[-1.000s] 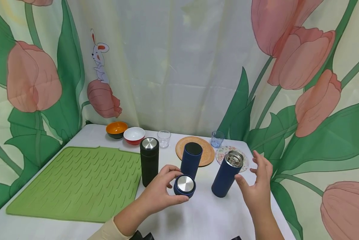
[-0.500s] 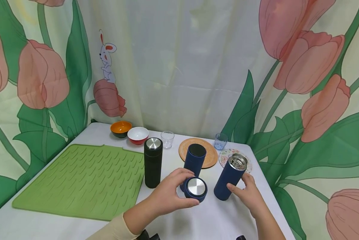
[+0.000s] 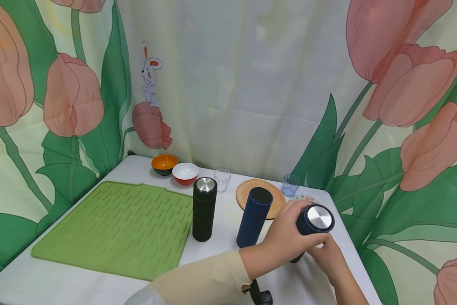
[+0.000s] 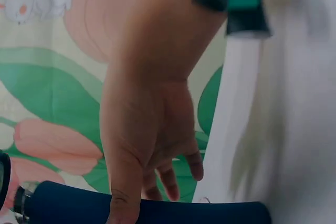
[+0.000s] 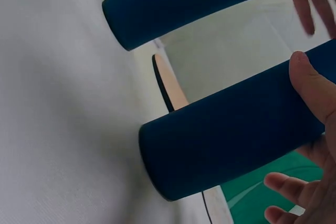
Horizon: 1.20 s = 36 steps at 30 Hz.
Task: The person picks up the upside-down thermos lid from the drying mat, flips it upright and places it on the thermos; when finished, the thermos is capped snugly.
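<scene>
In the head view, my left hand (image 3: 283,233) holds a dark blue flask lid (image 3: 319,217) with a round silver top. Below it, my right hand (image 3: 329,257) grips a dark blue vacuum flask, its body mostly covered by the hands. The left wrist view has the flask (image 4: 73,203) lying across the bottom, with the right thumb on its side. There, the lid (image 4: 4,179) is cut off at the left edge, close to the flask's steel neck (image 4: 21,203). Whether lid and neck touch I cannot tell.
A second blue flask (image 3: 254,218) and a black flask (image 3: 204,209) stand left of the hands. A green mat (image 3: 114,228) covers the table's left side. Behind are two bowls (image 3: 185,173), a clear glass (image 3: 222,180), a round wooden board (image 3: 245,192) and a bluish glass (image 3: 291,185).
My left hand has carried the lid rightward to over the neck of the flask. The right hand, first apart from that flask, has come to grip it. The head view has shifted slightly.
</scene>
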### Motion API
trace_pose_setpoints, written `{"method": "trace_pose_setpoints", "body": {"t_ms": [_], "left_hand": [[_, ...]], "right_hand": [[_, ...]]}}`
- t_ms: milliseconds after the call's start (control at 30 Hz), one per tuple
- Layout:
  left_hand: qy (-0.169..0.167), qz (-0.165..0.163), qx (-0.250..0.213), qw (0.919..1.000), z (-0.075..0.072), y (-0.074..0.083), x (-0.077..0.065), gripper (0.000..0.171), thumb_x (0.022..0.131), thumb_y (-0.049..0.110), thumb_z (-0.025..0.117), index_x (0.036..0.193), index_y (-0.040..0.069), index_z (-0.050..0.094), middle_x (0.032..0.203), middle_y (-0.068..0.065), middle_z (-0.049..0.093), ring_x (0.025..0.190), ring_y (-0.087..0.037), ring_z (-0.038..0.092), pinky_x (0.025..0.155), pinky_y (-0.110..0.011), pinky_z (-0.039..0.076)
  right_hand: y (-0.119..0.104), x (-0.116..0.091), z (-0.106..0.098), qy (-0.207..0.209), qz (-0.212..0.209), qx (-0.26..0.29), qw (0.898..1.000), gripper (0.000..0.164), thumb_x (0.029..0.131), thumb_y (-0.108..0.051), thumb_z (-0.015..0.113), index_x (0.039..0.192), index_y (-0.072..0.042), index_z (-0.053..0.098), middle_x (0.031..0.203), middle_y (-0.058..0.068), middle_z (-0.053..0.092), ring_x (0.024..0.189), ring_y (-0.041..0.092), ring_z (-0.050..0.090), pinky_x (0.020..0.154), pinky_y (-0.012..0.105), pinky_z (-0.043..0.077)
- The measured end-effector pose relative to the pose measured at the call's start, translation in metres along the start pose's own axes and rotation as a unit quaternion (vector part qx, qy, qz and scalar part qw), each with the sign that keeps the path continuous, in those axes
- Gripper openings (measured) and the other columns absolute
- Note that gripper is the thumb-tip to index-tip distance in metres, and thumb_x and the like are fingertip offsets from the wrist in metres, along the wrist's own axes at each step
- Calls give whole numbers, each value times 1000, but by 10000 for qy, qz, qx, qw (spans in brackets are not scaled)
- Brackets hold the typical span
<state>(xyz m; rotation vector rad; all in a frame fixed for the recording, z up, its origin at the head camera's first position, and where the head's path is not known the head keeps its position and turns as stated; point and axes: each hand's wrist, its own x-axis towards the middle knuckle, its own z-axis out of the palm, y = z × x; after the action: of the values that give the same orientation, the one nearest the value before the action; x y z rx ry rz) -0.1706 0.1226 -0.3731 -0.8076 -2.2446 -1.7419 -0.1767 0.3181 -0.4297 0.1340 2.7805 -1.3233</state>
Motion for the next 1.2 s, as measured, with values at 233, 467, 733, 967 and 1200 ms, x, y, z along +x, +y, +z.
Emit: {"method": "trace_pose_setpoints", "body": {"t_ms": [233, 467, 733, 967, 1200], "left_hand": [[157, -768, -316, 9964, 19, -4, 32, 58, 85, 49, 88, 136, 33, 64, 121, 19, 67, 109, 6, 59, 85, -22, 53], [-63, -895, -207, 9958, 21, -3, 40, 60, 86, 53, 86, 138, 33, 63, 119, 20, 70, 106, 6, 62, 81, -21, 55], [-67, -1305, -310, 9909, 18, -7, 38, 53, 86, 51, 88, 132, 35, 66, 116, 20, 71, 106, 5, 63, 85, -24, 57], [-411, -1335, -99, 9901, 21, -10, 37, 56, 88, 54, 84, 136, 33, 64, 120, 17, 71, 106, 1, 67, 85, -28, 59], [-317, -1406, 309, 9891, 14, -8, 43, 68, 87, 58, 84, 144, 30, 58, 130, 10, 71, 114, -7, 68, 89, -35, 60]], "right_hand": [[0, 0, -2, -46, 275, -158, 9995, 85, 95, -47, 78, 162, -10, 39, 172, 27, 25, 159, 55, 17, 116, 78, 33], [0, 0, -5, -48, 342, -112, 9993, 90, 95, -51, 77, 163, -10, 36, 171, 28, 27, 159, 56, 17, 114, 80, 32], [2, -2, -1, -54, 244, 8, 9997, 88, 93, -51, 80, 162, -10, 41, 171, 26, 31, 160, 52, 19, 118, 78, 29], [2, -10, -2, 113, 381, -87, 9992, 91, 93, -52, 80, 162, -9, 40, 170, 26, 33, 159, 52, 24, 118, 76, 32], [-7, -6, 1, 96, 305, -105, 9994, 89, 92, -53, 80, 161, -10, 43, 170, 24, 35, 159, 51, 26, 115, 77, 35]]}}
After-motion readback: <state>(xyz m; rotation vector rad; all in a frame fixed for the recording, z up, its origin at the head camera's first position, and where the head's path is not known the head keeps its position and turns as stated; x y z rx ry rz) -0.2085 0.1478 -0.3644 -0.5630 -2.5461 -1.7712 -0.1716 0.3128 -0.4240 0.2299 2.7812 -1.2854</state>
